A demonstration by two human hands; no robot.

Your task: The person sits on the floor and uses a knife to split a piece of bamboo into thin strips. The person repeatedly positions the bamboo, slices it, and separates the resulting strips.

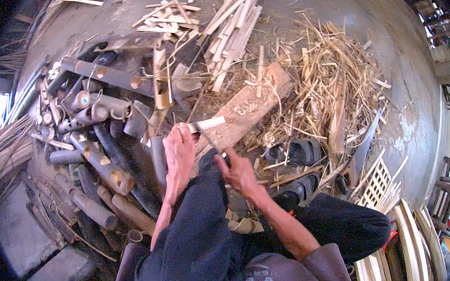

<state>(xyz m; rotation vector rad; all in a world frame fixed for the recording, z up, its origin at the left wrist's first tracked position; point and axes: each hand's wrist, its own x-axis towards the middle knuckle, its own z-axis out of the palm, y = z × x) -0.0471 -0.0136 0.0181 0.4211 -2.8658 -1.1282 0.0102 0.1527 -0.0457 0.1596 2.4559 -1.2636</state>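
My left hand (180, 150) is closed on a short pale bamboo strip (210, 123), whose free end points right over a worn wooden board (246, 107). A knife (211, 140) is in my right hand (239, 171), its fingers wrapped round the handle. The dark blade slants up and left from my right fist toward the strip beside my left fingers. From here I cannot tell whether the edge touches the strip. The board lies slantwise on the ground, its near end beside my knee.
Cut bamboo tubes (107, 173) are heaped at left. Pale strips (234, 31) lie beyond the board. Right of it are a heap of shavings (337, 81), a handsaw (365, 144), dark sandals (299, 151) and a woven lattice piece (375, 183). Long split strips (410, 253) stand at lower right.
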